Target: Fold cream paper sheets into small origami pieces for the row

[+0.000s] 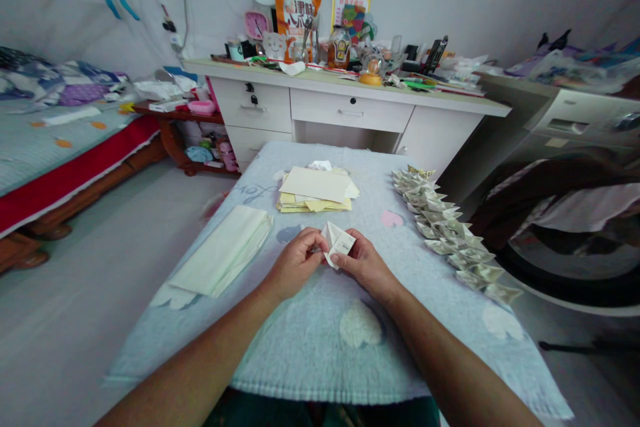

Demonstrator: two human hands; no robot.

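A small folded piece of white paper (336, 240), diamond-shaped with some print on it, is held above the cloth between both hands. My left hand (302, 259) pinches its left edge with thumb and fingertips. On the other side my right hand (367, 263) grips it, the thumb pressed across the lower front. Just beyond lies a stack of cream and yellow paper sheets (315, 185). To the left rests a pile of long pale sheets (220, 250). Rows of folded paper boats (450, 233) run along the right side of the table.
A pale blue patterned cloth (310, 340) covers the table. Behind it stands a white desk (350, 110) crowded with jars, a pink clock (257, 25) and an orange snack bag (296, 10). A washing machine (575, 123) is at the right, a bed (65, 147) at the left.
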